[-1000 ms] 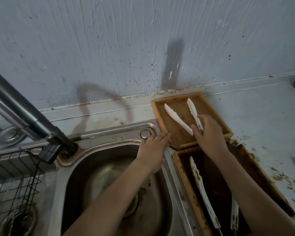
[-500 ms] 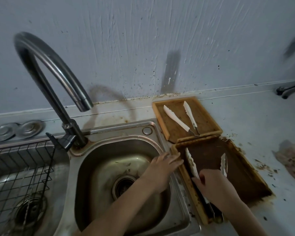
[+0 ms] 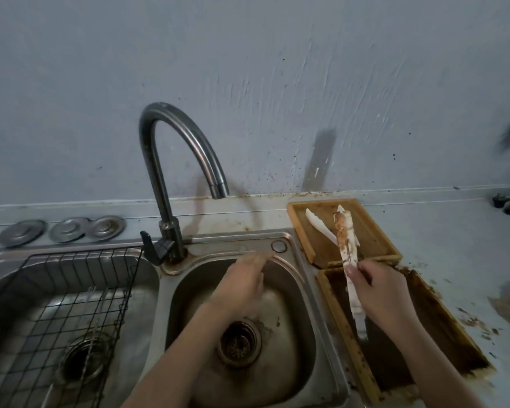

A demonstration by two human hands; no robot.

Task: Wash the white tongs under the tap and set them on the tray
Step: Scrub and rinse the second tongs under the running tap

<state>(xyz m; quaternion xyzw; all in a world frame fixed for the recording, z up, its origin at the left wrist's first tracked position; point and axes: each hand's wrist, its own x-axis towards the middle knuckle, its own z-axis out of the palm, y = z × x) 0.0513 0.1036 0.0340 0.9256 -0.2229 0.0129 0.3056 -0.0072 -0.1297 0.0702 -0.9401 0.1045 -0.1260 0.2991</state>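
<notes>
The right hand (image 3: 383, 293) comes in from five o'clock, fingers curled round the middle of a pair of dirty white tongs (image 3: 348, 260), gripping them with the brown-smeared tips aimed toward twelve o'clock and the hinged end hanging toward six. The tongs are lifted above the near tray (image 3: 340, 328), a dark, stained wooden one; their tips overlap the far tray (image 3: 377, 248) in this view. On that far tray a cleaner pair of white tongs (image 3: 321, 228) lies flat, partly hidden behind the held pair. The left hand (image 3: 242, 285) reaches in from seven o'clock over the right sink basin (image 3: 304, 319), fingers straight and loosely spread toward one o'clock, holding nothing; it is blurred. The tap (image 3: 183, 169) arches at eleven o'clock from that hand, with no water visible. At nine o'clock a wire rack (image 3: 80, 293) sits in the left basin, and three metal discs (image 3: 62, 229) rest behind it. Brown stains (image 3: 480, 322) mark the counter at three o'clock.
</notes>
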